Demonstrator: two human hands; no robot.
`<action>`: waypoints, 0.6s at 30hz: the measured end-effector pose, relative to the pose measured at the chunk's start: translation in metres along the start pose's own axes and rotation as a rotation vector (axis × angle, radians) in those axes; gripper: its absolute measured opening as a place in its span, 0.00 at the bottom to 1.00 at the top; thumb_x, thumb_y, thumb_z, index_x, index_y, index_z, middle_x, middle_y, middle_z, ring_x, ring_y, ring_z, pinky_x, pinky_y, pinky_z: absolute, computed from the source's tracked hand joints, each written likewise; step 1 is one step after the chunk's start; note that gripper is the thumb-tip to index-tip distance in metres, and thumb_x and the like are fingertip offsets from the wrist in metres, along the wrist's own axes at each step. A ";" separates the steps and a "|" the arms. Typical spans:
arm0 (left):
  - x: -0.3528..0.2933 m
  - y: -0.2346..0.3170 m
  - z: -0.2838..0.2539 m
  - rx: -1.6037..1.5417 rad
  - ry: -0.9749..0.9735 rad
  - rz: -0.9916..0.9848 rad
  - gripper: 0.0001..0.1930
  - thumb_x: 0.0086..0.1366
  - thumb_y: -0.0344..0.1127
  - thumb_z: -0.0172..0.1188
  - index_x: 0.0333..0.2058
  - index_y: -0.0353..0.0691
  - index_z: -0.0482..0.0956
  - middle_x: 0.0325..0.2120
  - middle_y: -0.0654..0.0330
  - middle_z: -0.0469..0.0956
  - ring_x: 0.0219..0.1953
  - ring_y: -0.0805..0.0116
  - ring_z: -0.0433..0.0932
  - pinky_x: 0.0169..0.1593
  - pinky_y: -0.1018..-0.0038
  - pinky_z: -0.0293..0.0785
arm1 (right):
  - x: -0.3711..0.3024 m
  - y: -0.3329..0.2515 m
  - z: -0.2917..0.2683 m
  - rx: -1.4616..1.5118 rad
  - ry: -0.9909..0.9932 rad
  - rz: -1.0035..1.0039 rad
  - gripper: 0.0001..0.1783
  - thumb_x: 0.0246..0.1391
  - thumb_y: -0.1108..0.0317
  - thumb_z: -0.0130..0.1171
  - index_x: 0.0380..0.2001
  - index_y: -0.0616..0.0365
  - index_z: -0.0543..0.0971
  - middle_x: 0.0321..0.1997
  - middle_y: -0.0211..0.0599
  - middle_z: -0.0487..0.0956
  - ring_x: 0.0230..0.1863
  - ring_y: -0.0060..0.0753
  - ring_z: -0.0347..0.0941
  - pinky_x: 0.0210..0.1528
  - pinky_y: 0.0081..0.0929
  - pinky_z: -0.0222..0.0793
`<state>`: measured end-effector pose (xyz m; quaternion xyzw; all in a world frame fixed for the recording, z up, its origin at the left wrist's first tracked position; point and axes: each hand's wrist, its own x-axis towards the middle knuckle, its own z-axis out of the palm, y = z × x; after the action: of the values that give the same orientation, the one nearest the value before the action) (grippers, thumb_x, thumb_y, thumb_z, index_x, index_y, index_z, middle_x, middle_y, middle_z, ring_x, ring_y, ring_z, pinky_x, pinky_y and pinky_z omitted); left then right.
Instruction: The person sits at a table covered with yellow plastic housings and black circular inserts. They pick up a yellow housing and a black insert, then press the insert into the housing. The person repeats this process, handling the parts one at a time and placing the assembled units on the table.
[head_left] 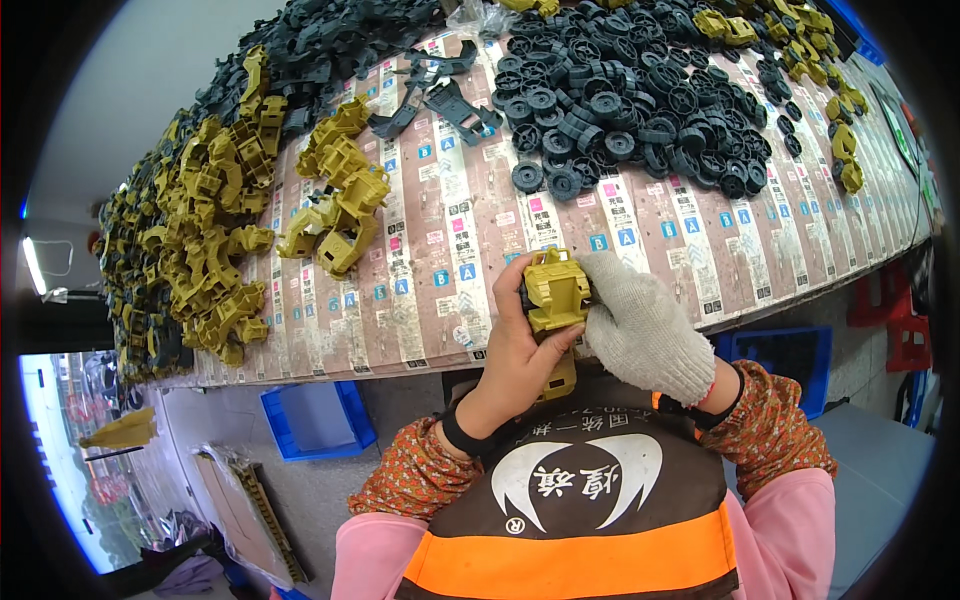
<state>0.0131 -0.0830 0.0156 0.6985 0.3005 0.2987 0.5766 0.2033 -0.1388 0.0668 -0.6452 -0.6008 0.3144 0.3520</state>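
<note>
Between my two hands, just over the table's near edge, is a yellow plastic toy vehicle body [556, 292]. My bare left hand [522, 345] is closed around its left side, thumb along the bottom and fingers at the top left. My right hand [640, 325], in a pale knitted glove, presses against its right side; its fingertips are partly hidden behind the part. Something dark shows at the body's left edge, too small to name. Below the hands, another yellow piece [560, 378] shows in front of my apron.
Dark toy wheels [640, 100] lie heaped at the far middle and right of the table [420, 310]. Yellow bodies [215, 180] pile up at left, with a few apart [345, 190]. Dark chassis parts [455, 100] lie behind. Blue crates [318, 420] and red stools [905, 330] stand below.
</note>
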 end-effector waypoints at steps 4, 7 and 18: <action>-0.001 -0.002 -0.001 0.041 -0.031 0.046 0.47 0.68 0.29 0.71 0.75 0.45 0.46 0.62 0.48 0.71 0.62 0.55 0.77 0.66 0.60 0.73 | 0.007 -0.005 -0.011 -0.023 -0.074 0.058 0.20 0.54 0.72 0.59 0.50 0.67 0.75 0.36 0.68 0.81 0.41 0.73 0.80 0.43 0.59 0.76; -0.001 -0.005 -0.007 0.120 -0.046 0.087 0.47 0.66 0.29 0.74 0.74 0.46 0.48 0.62 0.46 0.72 0.62 0.51 0.78 0.65 0.60 0.75 | 0.014 -0.010 -0.012 0.047 -0.101 0.118 0.16 0.52 0.72 0.59 0.44 0.67 0.76 0.35 0.67 0.81 0.40 0.73 0.80 0.42 0.59 0.76; 0.014 0.004 -0.031 -0.625 0.267 -0.310 0.39 0.72 0.34 0.70 0.73 0.52 0.54 0.57 0.59 0.74 0.57 0.67 0.78 0.60 0.64 0.81 | 0.103 0.008 -0.027 -0.820 0.056 -0.416 0.14 0.55 0.72 0.64 0.45 0.59 0.79 0.44 0.43 0.83 0.45 0.50 0.84 0.44 0.41 0.82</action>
<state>-0.0013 -0.0536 0.0251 0.3900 0.3693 0.3737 0.7562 0.2389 -0.0383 0.0766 -0.6050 -0.7827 -0.0443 0.1391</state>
